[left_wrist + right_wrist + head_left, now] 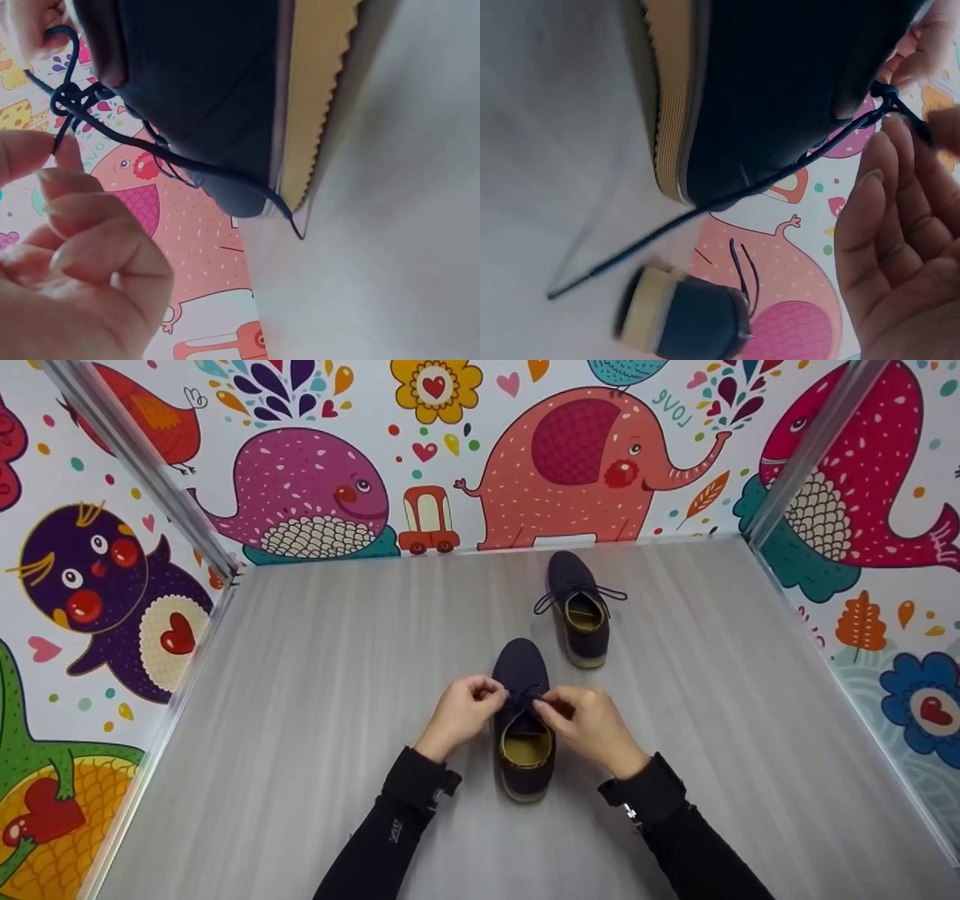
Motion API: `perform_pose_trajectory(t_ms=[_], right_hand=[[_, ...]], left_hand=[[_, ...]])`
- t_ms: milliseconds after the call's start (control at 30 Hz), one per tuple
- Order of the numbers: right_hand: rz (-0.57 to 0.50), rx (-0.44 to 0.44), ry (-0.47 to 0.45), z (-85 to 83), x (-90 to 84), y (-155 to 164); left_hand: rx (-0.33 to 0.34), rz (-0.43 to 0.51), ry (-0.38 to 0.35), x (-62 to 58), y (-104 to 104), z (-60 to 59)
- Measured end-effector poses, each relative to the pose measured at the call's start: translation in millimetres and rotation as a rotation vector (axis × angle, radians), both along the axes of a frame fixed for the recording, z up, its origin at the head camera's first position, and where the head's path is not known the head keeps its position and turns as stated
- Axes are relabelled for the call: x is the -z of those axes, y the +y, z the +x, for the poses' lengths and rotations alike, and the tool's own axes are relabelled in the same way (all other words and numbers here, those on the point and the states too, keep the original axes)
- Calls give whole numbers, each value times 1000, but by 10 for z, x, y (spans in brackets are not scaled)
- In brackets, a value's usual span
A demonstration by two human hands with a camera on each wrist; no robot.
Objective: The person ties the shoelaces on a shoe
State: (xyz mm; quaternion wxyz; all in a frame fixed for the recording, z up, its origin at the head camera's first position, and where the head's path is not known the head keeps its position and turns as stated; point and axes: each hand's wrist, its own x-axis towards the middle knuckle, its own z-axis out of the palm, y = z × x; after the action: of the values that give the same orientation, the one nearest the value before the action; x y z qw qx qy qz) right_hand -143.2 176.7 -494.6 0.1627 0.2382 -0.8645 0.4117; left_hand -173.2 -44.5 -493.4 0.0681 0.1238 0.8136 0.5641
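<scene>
A dark navy lace-up shoe [521,664] with a tan sole stands on the floor, toe pointing away from me. Its dark shoelace [180,160] is knotted over the opening, and one loose end hangs down each side. My left hand [461,712] pinches a piece of lace at the left of the knot between thumb and finger. On the other side, my right hand [592,724] pinches lace close to the knot [885,94]. Both hands hover just above the shoe's tongue area.
A matching navy shoe [589,645] stands farther back to the right, its laces tied in a bow. Pale wood-look floor [337,660] lies around both shoes. Panels printed with cartoon animals [315,495] wall the floor at the back and sides, with metal posts [810,457] at the corners.
</scene>
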Motion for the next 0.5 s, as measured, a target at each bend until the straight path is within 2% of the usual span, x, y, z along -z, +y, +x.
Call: perform_pose_trajectory(t_ms=[133,267,500], right_hand=[[-127,61,-179,3,-11,35],[-201,86,-332,-2,-1,66],[-294,165,-443,-10,43,106]], left_hand=[[-23,-8,4,-11,-57,10],[-56,-18,8,-9,-109,9],[-115,-67,33,47,-214,1]])
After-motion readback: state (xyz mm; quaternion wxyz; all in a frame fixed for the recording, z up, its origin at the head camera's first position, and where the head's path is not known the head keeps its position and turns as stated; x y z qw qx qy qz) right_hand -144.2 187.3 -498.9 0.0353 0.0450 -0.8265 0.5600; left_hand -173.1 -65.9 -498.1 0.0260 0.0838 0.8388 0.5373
